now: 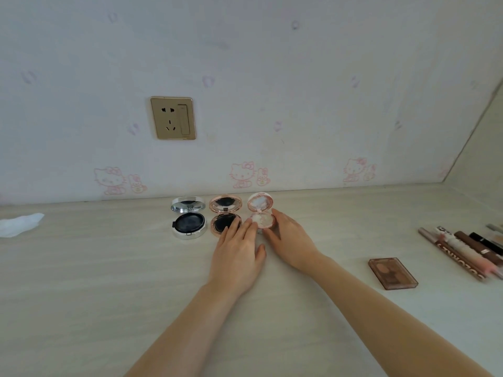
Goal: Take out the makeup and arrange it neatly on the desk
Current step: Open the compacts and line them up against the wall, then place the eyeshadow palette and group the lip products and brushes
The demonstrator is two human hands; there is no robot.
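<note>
Evidently to line it up with its two open neighbours, both hands bracket the pink compact at twelve o'clock on the desk, left hand flat with fingers straight, right hand loosely cupping its rim

Both hands at pink compact, apparently touching.

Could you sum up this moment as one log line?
hands: left, right adjusting pink compact | row: three open compacts | desk
</note>
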